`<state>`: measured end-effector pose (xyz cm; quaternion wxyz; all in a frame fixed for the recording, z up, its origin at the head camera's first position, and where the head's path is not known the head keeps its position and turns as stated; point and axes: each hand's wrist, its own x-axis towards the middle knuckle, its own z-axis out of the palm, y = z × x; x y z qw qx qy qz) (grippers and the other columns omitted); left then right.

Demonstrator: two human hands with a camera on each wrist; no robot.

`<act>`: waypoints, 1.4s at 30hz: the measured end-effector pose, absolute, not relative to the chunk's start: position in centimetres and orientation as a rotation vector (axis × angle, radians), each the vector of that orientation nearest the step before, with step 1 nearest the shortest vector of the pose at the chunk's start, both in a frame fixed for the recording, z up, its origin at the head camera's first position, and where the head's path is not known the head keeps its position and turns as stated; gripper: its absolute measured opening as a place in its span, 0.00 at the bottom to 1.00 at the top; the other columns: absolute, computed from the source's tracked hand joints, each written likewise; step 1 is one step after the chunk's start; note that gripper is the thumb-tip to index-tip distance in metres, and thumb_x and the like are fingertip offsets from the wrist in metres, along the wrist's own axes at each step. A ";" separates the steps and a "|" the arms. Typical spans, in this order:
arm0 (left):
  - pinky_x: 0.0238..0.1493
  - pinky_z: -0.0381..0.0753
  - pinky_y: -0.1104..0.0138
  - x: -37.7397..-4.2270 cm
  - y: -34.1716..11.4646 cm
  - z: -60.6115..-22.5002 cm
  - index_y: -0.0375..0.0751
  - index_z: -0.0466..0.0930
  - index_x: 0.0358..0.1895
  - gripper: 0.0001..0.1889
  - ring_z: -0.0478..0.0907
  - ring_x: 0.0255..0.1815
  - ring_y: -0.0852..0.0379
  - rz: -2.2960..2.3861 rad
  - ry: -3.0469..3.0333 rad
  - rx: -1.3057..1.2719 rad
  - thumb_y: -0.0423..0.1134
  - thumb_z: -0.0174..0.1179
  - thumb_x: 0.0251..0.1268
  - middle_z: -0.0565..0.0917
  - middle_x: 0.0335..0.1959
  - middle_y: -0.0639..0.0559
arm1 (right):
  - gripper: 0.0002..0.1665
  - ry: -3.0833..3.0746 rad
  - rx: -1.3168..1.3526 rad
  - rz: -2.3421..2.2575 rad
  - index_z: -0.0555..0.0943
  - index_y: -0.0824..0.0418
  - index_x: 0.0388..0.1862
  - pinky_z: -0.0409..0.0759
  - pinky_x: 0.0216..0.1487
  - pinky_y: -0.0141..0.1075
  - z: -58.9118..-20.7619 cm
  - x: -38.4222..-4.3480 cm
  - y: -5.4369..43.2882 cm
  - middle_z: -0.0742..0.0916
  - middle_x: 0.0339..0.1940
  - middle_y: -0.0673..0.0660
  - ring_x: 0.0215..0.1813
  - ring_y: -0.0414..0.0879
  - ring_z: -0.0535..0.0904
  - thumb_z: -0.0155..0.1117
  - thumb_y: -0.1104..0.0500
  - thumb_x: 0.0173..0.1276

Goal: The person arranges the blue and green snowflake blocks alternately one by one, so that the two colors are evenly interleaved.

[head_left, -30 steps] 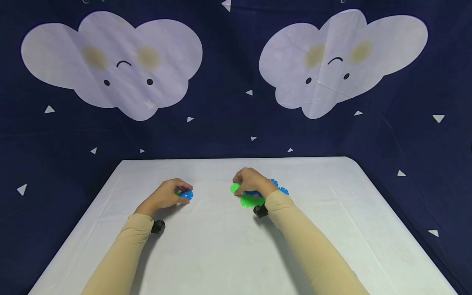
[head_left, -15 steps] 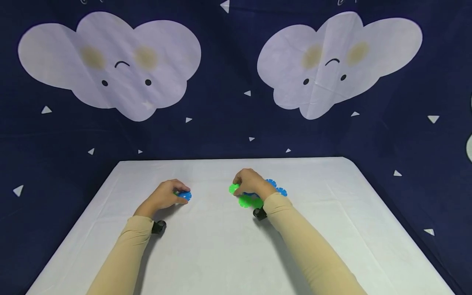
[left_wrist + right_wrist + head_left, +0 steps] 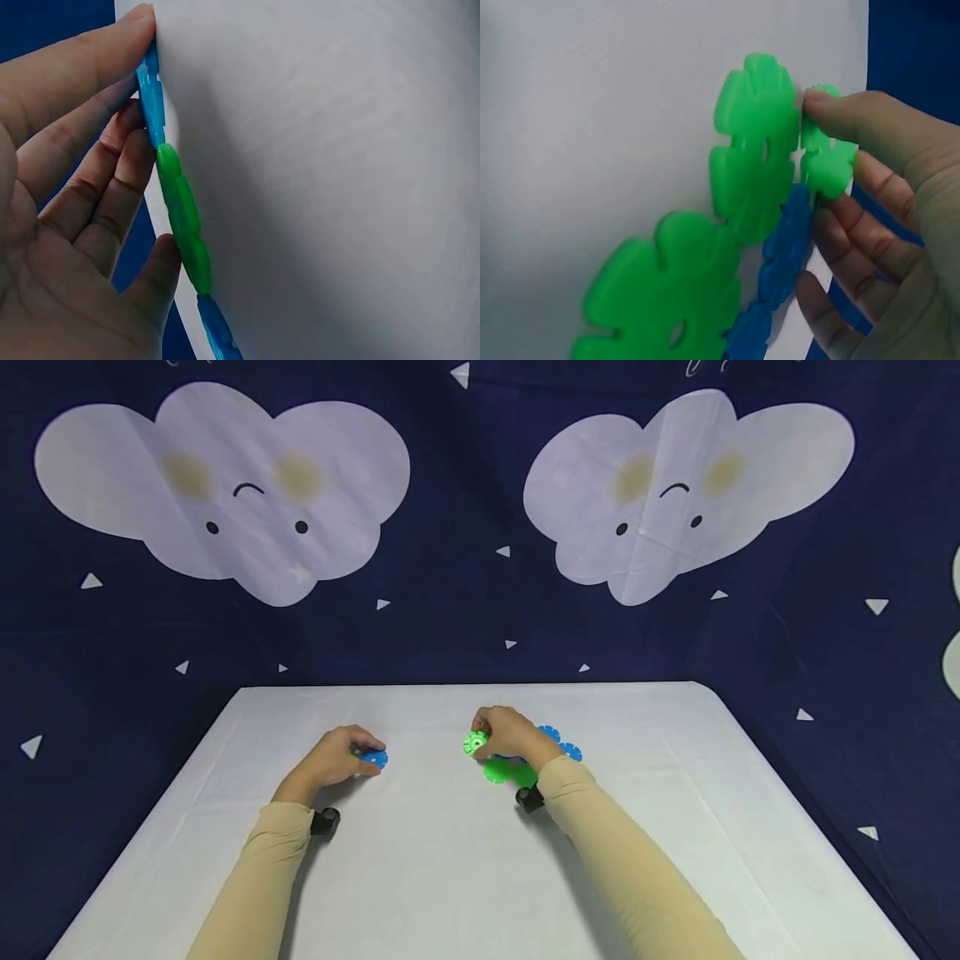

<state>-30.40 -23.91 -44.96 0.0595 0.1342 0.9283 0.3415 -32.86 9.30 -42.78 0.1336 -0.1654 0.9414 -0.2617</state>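
Observation:
Near the left of the table, my left hand point(image 3: 333, 758) has its thumb and fingers around a blue snowflake-shaped disc point(image 3: 375, 760). In the left wrist view the thumb tip is at this blue disc point(image 3: 152, 97), and a green disc point(image 3: 184, 217) and another blue one point(image 3: 216, 326) line up below it. My right hand point(image 3: 510, 733) pinches a small green snowflake disc point(image 3: 475, 743) between thumb and fingers. Green discs point(image 3: 757, 150) and blue discs point(image 3: 786, 232) lie beside that hand in the right wrist view. The hand and wrist partly cover this cluster in the head view.
Both hands work over a white-covered table point(image 3: 435, 860). Blue discs point(image 3: 572, 752) stick out behind the right wrist. A dark blue cloth with cloud shapes point(image 3: 225, 493) hangs behind the table's far edge.
The head view has shifted slightly. The green disc in my right hand now shows its ringed centre and slots more clearly. My left hand stays with the blue disc.

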 end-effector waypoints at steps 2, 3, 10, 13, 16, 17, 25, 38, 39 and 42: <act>0.64 0.81 0.45 -30.4 -24.0 -45.0 0.38 0.92 0.53 0.20 0.82 0.59 0.40 1.030 2.812 0.405 0.35 0.81 0.55 0.87 0.57 0.39 | 0.24 2.719 -0.514 -0.778 0.83 0.55 0.54 0.84 0.56 0.41 -42.9 -32.9 9.4 0.88 0.49 0.54 0.48 0.46 0.82 0.84 0.57 0.63; 0.64 0.81 0.45 -30.4 -24.0 -44.9 0.39 0.92 0.53 0.20 0.82 0.59 0.40 1.032 2.811 0.398 0.35 0.81 0.55 0.88 0.57 0.39 | 0.24 2.713 -0.528 -0.789 0.82 0.55 0.55 0.84 0.55 0.40 -43.0 -32.9 9.5 0.88 0.49 0.54 0.47 0.45 0.82 0.84 0.58 0.63; 0.66 0.81 0.45 -30.3 -23.8 -44.8 0.38 0.91 0.53 0.20 0.82 0.60 0.40 1.041 2.813 0.371 0.34 0.81 0.55 0.88 0.57 0.38 | 0.30 2.688 -0.598 -0.801 0.82 0.54 0.63 0.84 0.61 0.44 -43.0 -33.0 9.7 0.89 0.54 0.56 0.54 0.48 0.84 0.84 0.58 0.63; 0.66 0.81 0.45 -30.2 -23.8 -44.8 0.38 0.91 0.53 0.20 0.82 0.60 0.39 1.038 2.815 0.365 0.34 0.82 0.55 0.88 0.57 0.38 | 0.31 2.682 -0.608 -0.799 0.83 0.54 0.63 0.83 0.62 0.45 -43.0 -33.1 9.8 0.89 0.55 0.57 0.56 0.48 0.83 0.85 0.58 0.62; 0.66 0.80 0.45 -30.2 -24.0 -44.8 0.39 0.92 0.53 0.20 0.82 0.60 0.39 1.036 2.816 0.358 0.34 0.82 0.55 0.88 0.57 0.38 | 0.31 2.680 -0.605 -0.792 0.84 0.55 0.63 0.83 0.62 0.45 -43.0 -33.1 9.8 0.89 0.55 0.57 0.56 0.49 0.84 0.85 0.58 0.61; 0.66 0.80 0.45 -30.2 -24.0 -44.8 0.39 0.92 0.53 0.20 0.82 0.60 0.39 1.033 2.817 0.357 0.34 0.82 0.55 0.88 0.57 0.39 | 0.32 2.681 -0.604 -0.784 0.84 0.55 0.64 0.83 0.63 0.45 -43.0 -33.1 9.8 0.89 0.56 0.57 0.57 0.49 0.84 0.85 0.58 0.61; 0.67 0.80 0.44 -30.1 -23.9 -44.7 0.38 0.91 0.54 0.20 0.82 0.61 0.39 0.992 2.836 0.374 0.34 0.81 0.57 0.88 0.57 0.38 | 0.32 2.771 -0.624 -0.576 0.87 0.55 0.65 0.83 0.65 0.48 -42.7 -33.1 9.3 0.91 0.56 0.54 0.58 0.48 0.85 0.85 0.51 0.62; 0.60 0.85 0.48 -30.4 -23.4 -43.6 0.36 0.91 0.52 0.20 0.85 0.52 0.46 0.854 2.836 0.558 0.35 0.82 0.56 0.87 0.50 0.43 | 0.32 2.849 -0.698 -0.453 0.88 0.55 0.64 0.85 0.59 0.44 -42.6 -33.1 8.6 0.92 0.52 0.50 0.52 0.44 0.85 0.80 0.43 0.65; 0.60 0.85 0.48 -30.4 -23.4 -43.5 0.36 0.91 0.53 0.20 0.84 0.52 0.46 0.843 2.837 0.559 0.35 0.82 0.56 0.87 0.50 0.43 | 0.32 2.846 -0.705 -0.470 0.88 0.55 0.64 0.85 0.59 0.44 -42.6 -33.1 8.5 0.92 0.53 0.51 0.52 0.45 0.85 0.80 0.42 0.65; 0.60 0.84 0.47 -30.4 -23.2 -43.4 0.36 0.89 0.55 0.23 0.83 0.52 0.45 0.808 2.843 0.594 0.35 0.82 0.55 0.86 0.50 0.42 | 0.32 2.837 -0.716 -0.523 0.88 0.56 0.64 0.85 0.60 0.45 -42.7 -33.2 8.4 0.92 0.54 0.52 0.55 0.46 0.86 0.80 0.42 0.65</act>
